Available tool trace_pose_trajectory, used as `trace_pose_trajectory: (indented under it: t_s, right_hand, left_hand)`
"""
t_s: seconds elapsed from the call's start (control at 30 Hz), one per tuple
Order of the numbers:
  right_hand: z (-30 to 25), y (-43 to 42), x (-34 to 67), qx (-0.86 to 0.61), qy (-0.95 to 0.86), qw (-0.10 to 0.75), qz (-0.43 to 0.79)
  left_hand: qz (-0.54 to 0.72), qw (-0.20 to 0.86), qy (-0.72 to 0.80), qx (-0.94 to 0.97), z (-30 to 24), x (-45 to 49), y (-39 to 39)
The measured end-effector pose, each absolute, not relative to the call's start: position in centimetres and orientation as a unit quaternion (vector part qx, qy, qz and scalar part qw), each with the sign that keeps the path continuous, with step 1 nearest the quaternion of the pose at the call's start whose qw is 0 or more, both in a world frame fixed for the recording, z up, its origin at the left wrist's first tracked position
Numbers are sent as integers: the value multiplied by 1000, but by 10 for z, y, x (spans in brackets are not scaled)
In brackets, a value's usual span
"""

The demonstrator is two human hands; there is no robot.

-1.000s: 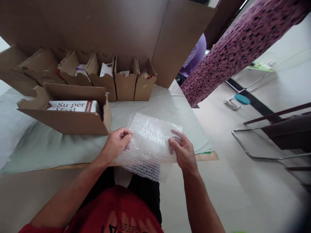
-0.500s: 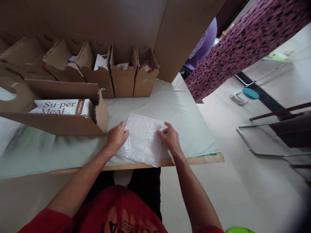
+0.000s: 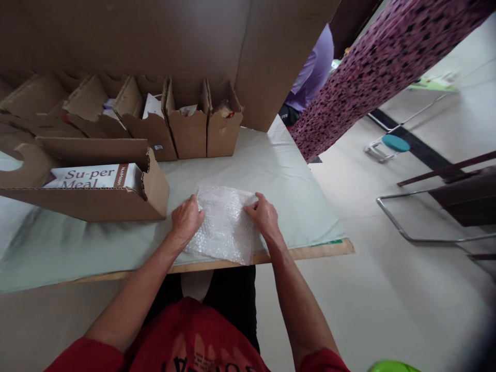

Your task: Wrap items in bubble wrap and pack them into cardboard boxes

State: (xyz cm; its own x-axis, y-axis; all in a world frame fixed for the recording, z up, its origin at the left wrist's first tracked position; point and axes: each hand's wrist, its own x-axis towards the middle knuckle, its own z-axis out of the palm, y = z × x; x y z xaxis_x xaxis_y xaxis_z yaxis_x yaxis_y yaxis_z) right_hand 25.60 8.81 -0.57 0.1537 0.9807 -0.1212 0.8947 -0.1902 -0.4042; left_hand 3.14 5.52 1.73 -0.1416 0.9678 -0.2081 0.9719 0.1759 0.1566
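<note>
A clear sheet of bubble wrap [image 3: 222, 225], or a pouch made of it, lies flat at the front of the cloth-covered table, its near corner reaching over the wooden edge. My left hand [image 3: 187, 217] is closed on its left side, thumb on top. At the upper right corner my right hand [image 3: 263, 213] pinches it between thumb and fingers. Just left of my left hand stands an open cardboard holder [image 3: 116, 204] with a white box [image 3: 96, 176] inside, printed "Su-per Meal".
Several cardboard bins [image 3: 188, 134] with small packets stand in a row at the back, against a tall cardboard panel [image 3: 155, 41]. A pink patterned cloth [image 3: 349, 88] hangs beyond the table's right side. A teal-topped stool [image 3: 395, 143] and metal-framed furniture [image 3: 403, 237] stand on the floor.
The view has shifted slightly. Both hands keep their hold on the bubble wrap, which lies in nearly the same place, and my right hand sits marginally closer to my left.
</note>
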Motion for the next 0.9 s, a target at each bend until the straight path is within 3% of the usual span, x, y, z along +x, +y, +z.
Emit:
trace_pose_trajectory:
  t_s: [0.2, 0.33, 0.57, 0.77, 0.9]
  right_hand:
    - [-10, 92, 259, -718, -645, 195, 173]
    - [-11, 94, 269, -714, -655, 195, 152]
    - [-13, 78, 264, -656, -716, 236, 9]
    - [-28, 71, 221, -567, -809, 123, 96]
    - [-35, 64, 257, -611, -785, 92, 52]
  left_hand:
    - [-2, 140, 755, 640, 22, 33, 51]
    - [34, 130, 752, 645, 21, 28, 47]
    - [130, 36, 646, 751, 6, 39, 48]
    - [68, 80, 520, 848, -16, 55, 67]
    - [20, 92, 525, 846, -20, 38, 70]
